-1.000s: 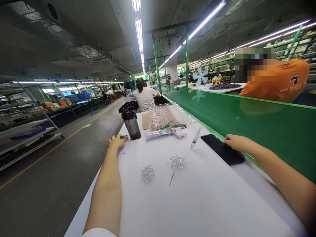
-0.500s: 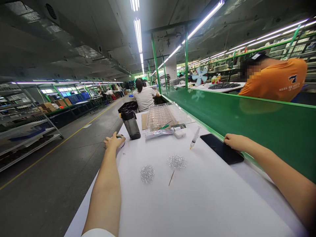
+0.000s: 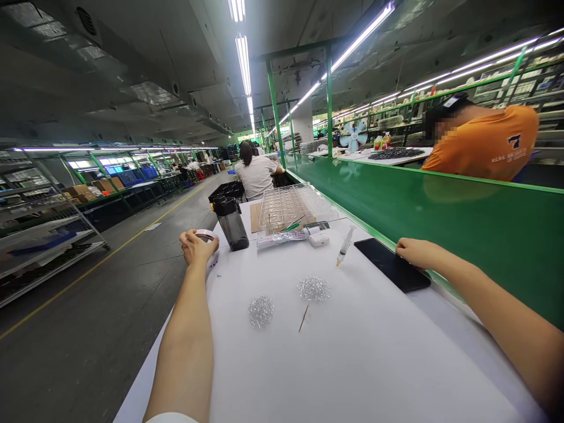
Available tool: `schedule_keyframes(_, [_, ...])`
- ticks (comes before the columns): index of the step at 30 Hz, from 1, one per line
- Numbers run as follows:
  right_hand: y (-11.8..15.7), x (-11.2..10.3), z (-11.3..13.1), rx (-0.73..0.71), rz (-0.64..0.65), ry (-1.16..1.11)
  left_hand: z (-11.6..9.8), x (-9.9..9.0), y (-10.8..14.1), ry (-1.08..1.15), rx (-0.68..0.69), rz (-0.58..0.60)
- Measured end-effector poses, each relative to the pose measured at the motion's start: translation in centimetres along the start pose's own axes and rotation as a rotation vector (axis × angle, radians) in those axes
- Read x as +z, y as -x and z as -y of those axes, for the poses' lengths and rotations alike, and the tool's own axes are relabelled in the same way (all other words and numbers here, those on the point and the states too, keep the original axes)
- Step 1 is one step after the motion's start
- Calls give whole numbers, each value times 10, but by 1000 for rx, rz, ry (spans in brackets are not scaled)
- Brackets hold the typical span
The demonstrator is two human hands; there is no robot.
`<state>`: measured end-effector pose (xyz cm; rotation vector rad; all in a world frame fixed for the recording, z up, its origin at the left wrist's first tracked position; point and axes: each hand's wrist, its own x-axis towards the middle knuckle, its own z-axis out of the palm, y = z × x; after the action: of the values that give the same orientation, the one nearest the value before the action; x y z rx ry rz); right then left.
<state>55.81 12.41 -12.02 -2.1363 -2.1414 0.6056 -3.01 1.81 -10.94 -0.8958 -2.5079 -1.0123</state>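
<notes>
White plastic roll (image 3: 206, 235) sits in the left hand (image 3: 196, 247), its round opening tilted upward and no long axis showing; the fingers (image 3: 190, 238) curl around its rim, gripping it. A dark bottle (image 3: 231, 227) stands just beside those fingers, with a clear tray (image 3: 293, 207) beyond it. Two silvery bead heaps (image 3: 261, 312) lie nearer the person on the white tabletop (image 3: 352, 370). Well right, the right hand (image 3: 416, 252) rests flat, fingers together, on a black phone (image 3: 390, 265).
</notes>
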Motion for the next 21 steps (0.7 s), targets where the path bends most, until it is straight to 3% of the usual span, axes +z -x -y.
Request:
schedule_keyframes(10, [11, -9, 5, -17, -3, 39, 0, -4, -6, -48, -39, 138])
schedule_keyframes(21, [2, -4, -1, -28, -14, 7, -6, -12, -4, -105, -19, 143])
